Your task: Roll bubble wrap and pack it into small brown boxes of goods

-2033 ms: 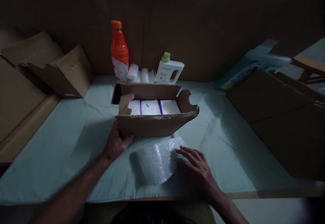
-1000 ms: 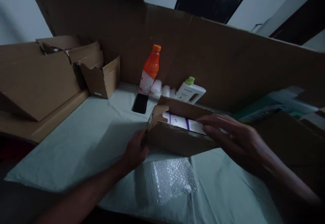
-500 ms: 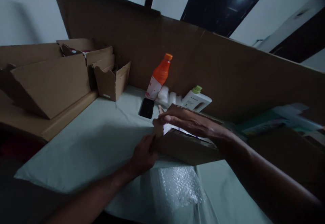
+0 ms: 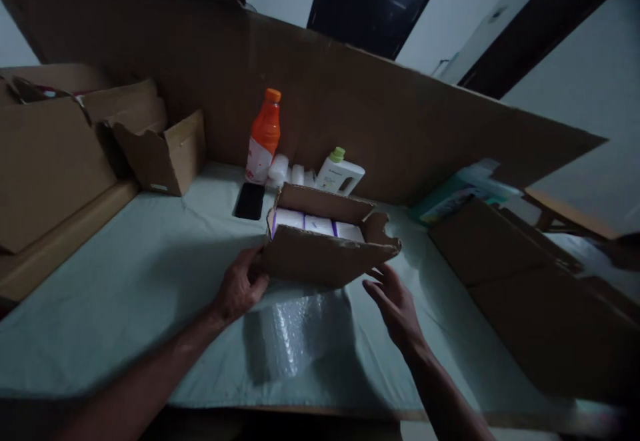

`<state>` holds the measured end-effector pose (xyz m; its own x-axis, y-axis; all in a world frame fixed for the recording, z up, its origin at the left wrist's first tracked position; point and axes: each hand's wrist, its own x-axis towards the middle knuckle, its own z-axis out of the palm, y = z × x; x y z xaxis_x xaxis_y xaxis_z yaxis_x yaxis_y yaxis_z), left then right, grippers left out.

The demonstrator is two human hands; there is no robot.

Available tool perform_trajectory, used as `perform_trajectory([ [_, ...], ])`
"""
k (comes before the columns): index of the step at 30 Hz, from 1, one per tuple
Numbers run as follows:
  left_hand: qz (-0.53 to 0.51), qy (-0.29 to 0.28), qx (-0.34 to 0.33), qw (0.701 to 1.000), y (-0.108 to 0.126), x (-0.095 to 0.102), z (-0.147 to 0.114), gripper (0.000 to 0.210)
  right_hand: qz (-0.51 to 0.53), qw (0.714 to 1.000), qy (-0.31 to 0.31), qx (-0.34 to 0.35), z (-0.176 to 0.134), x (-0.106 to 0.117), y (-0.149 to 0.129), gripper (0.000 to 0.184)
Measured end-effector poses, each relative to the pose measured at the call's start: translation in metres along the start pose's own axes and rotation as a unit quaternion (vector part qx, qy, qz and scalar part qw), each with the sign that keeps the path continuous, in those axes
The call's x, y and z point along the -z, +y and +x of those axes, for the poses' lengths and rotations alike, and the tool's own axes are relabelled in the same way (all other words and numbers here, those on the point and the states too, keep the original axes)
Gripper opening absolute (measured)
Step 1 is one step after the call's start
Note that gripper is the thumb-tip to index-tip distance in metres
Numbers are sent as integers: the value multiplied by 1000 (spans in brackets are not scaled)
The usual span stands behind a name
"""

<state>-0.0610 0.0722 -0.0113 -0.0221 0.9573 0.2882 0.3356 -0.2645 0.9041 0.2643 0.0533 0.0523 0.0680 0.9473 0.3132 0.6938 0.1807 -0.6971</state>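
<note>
An open cardboard box (image 4: 320, 258) stands in the middle of the table, with several white packs with purple edges (image 4: 319, 225) in a row inside. At the box's left end is my left hand (image 4: 243, 284), its fingers curled round the lower corner and partly hidden behind it. My right hand (image 4: 395, 301) is at the lower right corner, fingers apart and fingertips against or just beside the cardboard. Between my hands, in front of the box, lies a folded sheet of bubble wrap (image 4: 303, 334).
Behind the box are a black phone (image 4: 249, 201), an orange bottle (image 4: 265, 131), white rolls (image 4: 298, 174) and a white jug with a green cap (image 4: 341, 174). Cardboard bins (image 4: 155, 158) stand left. At right are a large carton (image 4: 520, 294) and a teal container (image 4: 460, 194). A cardboard wall (image 4: 400, 114) runs behind.
My right hand has moved off the box's top, down to its lower right corner, uncovering the white packs. My left hand stays at the left end. The view has shifted right.
</note>
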Motion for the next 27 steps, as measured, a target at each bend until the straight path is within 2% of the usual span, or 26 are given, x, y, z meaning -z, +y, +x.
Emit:
perform_trajectory([
  [2,-12,-34,-10,999,2,4,0,58,73,996,-42,-26,7,-15,4,48],
  [6,-50,-109,-28,992,2,8,5,77,164,985,-48,-38,30,-35,-3,49],
  [9,-52,-110,-24,992,-2,8,8,83,201,978,-52,-36,34,-37,1,57],
  [11,-5,-61,-9,998,-3,10,8,80,174,982,-61,-47,25,-32,7,60],
  [13,57,-25,-5,998,-1,15,5,60,103,990,-84,-45,9,-27,14,53],
  [14,84,-33,-8,996,0,16,2,46,58,993,-100,-30,0,-26,17,47],
  [16,124,-99,-27,987,5,17,-7,31,-37,991,-130,19,-14,-28,21,38],
  [18,159,-171,-52,971,10,14,-18,32,-120,981,-144,57,-23,-35,22,35],
  [20,171,-213,-77,959,19,10,-29,28,-168,973,-140,70,-27,-44,20,29],
  [23,132,-267,-72,952,39,12,-41,18,-143,980,-115,71,-34,-48,14,9],
  [25,101,-294,-22,950,57,18,-43,19,-104,988,-93,63,-40,-41,8,11],
  [27,92,-296,31,950,72,24,-40,24,-69,995,-57,50,-47,-30,3,14],
])
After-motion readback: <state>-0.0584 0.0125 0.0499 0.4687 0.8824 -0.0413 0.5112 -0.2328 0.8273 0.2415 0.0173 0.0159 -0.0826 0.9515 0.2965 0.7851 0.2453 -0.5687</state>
